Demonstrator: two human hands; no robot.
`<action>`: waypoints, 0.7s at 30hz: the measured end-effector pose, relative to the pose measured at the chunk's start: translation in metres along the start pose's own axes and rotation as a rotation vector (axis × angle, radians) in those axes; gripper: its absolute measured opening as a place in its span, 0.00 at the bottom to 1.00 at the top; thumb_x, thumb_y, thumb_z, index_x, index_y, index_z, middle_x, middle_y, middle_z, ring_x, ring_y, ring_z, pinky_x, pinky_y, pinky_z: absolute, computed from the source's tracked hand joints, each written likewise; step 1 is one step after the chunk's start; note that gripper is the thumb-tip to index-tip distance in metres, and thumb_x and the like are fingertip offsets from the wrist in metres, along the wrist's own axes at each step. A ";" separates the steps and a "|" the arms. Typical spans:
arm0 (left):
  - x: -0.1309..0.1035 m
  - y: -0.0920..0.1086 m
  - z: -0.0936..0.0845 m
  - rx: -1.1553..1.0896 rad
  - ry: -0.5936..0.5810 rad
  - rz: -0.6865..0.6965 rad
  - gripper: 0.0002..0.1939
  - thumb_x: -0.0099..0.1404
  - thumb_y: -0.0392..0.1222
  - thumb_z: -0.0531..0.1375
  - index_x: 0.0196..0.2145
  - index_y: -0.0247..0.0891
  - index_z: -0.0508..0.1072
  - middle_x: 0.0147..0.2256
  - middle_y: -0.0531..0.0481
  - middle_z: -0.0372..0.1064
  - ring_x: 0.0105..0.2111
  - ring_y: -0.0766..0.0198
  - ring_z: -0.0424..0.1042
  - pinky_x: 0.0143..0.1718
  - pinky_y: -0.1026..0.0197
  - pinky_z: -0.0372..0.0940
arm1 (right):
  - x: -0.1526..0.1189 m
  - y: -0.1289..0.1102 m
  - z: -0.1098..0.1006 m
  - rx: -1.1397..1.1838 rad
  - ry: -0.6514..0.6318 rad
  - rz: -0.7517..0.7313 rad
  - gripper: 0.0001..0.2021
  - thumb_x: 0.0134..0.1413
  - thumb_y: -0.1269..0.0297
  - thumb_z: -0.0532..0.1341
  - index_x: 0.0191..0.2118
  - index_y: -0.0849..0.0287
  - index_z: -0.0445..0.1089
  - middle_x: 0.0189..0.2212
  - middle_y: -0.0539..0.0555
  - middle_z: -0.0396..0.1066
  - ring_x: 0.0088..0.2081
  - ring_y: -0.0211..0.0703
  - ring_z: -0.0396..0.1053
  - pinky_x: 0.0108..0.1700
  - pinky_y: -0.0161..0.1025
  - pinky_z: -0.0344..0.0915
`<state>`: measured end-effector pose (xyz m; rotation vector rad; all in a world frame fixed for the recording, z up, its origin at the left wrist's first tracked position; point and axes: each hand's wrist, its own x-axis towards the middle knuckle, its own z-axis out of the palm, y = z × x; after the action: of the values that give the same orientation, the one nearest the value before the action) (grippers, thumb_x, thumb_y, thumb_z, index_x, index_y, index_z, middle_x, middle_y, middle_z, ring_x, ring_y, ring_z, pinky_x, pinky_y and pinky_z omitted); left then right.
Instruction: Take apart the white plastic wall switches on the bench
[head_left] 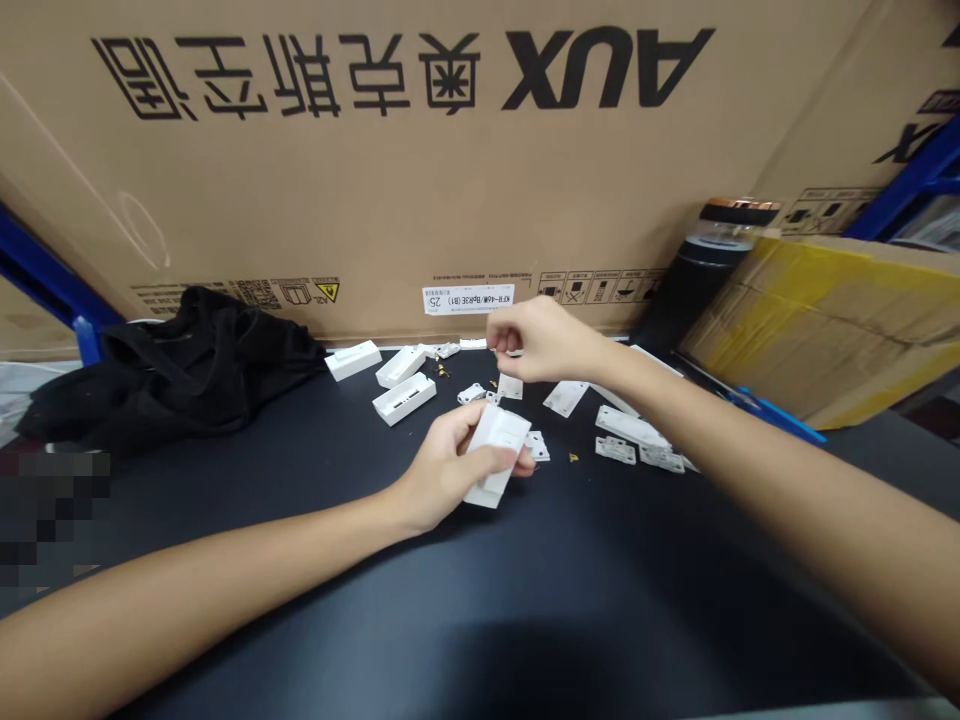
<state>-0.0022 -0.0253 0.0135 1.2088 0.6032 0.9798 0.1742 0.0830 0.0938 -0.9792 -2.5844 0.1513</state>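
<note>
My left hand (450, 465) is wrapped round a white plastic housing (498, 450), tilted above the dark tabletop, thumb across its face. Farther back, my right hand (536, 340) is closed in a pinch over the scattered parts; what its fingertips hold, if anything, is too small to make out. Below that hand are a small white plate (510, 387) and small white fittings (472, 393). Small brass-coloured pieces (441, 370) lie to its left, and another brass-coloured piece (574, 457) lies nearer me. A flat white piece (537, 446) shows just behind the left hand's fingers.
White housings (405, 398) lie at the back left, with black cloth (202, 355) beyond. White strips (631, 427) and slotted fittings (615, 450) are at right. A dark bottle (694, 270), a yellow-taped carton (832, 320) and a blue tool (780, 415) stand or lie farther right. A large cardboard box (375, 200) walls off the back.
</note>
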 end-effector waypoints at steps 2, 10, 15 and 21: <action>0.000 -0.001 0.000 -0.061 0.013 -0.013 0.13 0.64 0.45 0.66 0.39 0.34 0.70 0.33 0.47 0.77 0.35 0.61 0.79 0.41 0.59 0.74 | -0.026 -0.011 -0.010 0.191 0.145 -0.013 0.08 0.41 0.77 0.63 0.31 0.60 0.72 0.25 0.49 0.72 0.29 0.39 0.70 0.35 0.37 0.67; 0.000 0.000 0.007 -0.098 0.029 -0.028 0.15 0.70 0.51 0.62 0.41 0.35 0.69 0.30 0.50 0.76 0.30 0.66 0.78 0.37 0.63 0.76 | -0.093 -0.053 0.002 0.590 0.343 -0.046 0.11 0.51 0.76 0.65 0.38 0.54 0.69 0.32 0.49 0.71 0.32 0.39 0.71 0.37 0.39 0.72; 0.001 -0.001 0.006 -0.123 -0.045 -0.048 0.12 0.70 0.48 0.62 0.42 0.36 0.68 0.33 0.49 0.76 0.31 0.64 0.79 0.36 0.61 0.78 | -0.093 -0.058 0.006 0.496 0.319 -0.073 0.13 0.50 0.78 0.65 0.40 0.55 0.66 0.33 0.49 0.72 0.33 0.37 0.71 0.37 0.36 0.72; 0.001 0.000 0.005 -0.170 -0.082 -0.028 0.12 0.65 0.43 0.66 0.41 0.35 0.68 0.32 0.49 0.76 0.33 0.64 0.79 0.36 0.63 0.77 | -0.096 -0.055 0.003 0.378 0.303 -0.086 0.13 0.50 0.79 0.64 0.38 0.56 0.66 0.32 0.48 0.72 0.33 0.35 0.70 0.36 0.33 0.70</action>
<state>0.0026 -0.0268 0.0149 1.0810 0.4612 0.9344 0.2050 -0.0214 0.0747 -0.6908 -2.2080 0.4174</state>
